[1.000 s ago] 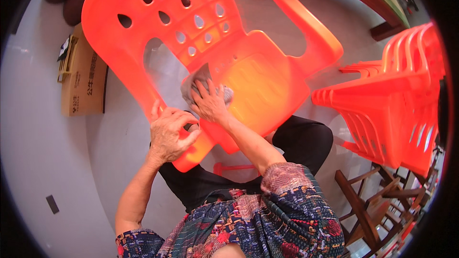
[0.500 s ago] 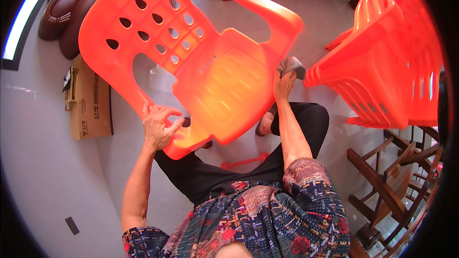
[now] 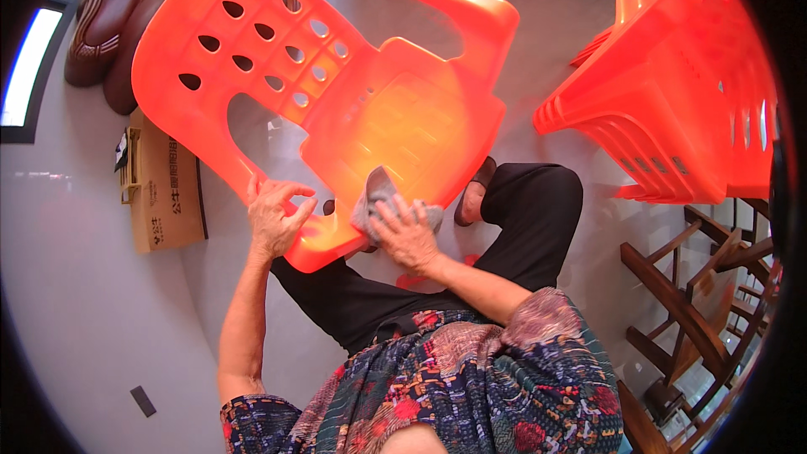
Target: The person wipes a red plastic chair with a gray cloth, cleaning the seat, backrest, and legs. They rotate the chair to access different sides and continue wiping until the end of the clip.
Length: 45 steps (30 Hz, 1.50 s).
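An orange-red plastic armchair (image 3: 403,130) with drop-shaped holes in its backrest is tilted in front of my knees. My left hand (image 3: 276,214) grips its near left armrest, thumb and forefinger curved over the edge. With my right hand (image 3: 408,235) I press a grey cloth (image 3: 380,193) against the front edge of the seat, close to that armrest. The fingers of this hand lie over the cloth, whose tip sticks up beyond them.
Several nested orange-red chairs (image 3: 672,122) stand at the right. Below them is dark wooden furniture (image 3: 681,311). On the left a cardboard box (image 3: 168,193) rests on the pale floor (image 3: 92,286), near brown leather seating (image 3: 118,34).
My right hand has moved the cloth left and nearer, from the seat's right side to its front edge by the left armrest. My left hand keeps its hold on the chair.
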Motion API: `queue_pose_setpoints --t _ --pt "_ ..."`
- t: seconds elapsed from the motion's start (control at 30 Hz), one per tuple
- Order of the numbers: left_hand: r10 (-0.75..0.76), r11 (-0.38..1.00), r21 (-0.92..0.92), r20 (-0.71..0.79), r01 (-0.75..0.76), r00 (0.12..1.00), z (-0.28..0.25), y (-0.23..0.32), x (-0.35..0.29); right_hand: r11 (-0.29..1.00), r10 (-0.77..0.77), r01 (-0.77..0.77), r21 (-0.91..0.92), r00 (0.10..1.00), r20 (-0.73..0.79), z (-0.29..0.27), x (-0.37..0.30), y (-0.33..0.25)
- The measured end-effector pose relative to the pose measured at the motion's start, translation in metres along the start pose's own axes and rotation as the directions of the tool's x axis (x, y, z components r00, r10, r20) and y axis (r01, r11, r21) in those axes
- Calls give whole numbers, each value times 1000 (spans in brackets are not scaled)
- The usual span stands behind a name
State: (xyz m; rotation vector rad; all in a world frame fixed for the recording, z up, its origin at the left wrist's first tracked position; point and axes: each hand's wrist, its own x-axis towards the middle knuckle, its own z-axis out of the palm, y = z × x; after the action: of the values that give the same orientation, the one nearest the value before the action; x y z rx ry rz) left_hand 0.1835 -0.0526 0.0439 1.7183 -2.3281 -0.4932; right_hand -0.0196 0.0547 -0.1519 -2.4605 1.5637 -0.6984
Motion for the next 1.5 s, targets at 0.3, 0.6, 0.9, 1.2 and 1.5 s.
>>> queue_pose_setpoints --t 0.3,0.6,0.9,1.2,1.5 --pt "3 1000 -25 -10 -3 1000 -2 2 -3 627 756 -710 321 455 -472 3 44 147" --pt "18 998 -56 -40 -21 999 1 1 -5 25 981 -197 980 194 14 -15 59 200" --pt "370 912 115 180 -393 912 -36 30 6 94 971 -436 895 239 15 -23 135 266" --pt "589 789 198 30 -582 808 12 28 64 434 821 -361 826 535 -197 3 196 284" --pt "588 793 210 -19 -572 808 33 31 68 294 944 -547 784 294 -148 34 111 120"
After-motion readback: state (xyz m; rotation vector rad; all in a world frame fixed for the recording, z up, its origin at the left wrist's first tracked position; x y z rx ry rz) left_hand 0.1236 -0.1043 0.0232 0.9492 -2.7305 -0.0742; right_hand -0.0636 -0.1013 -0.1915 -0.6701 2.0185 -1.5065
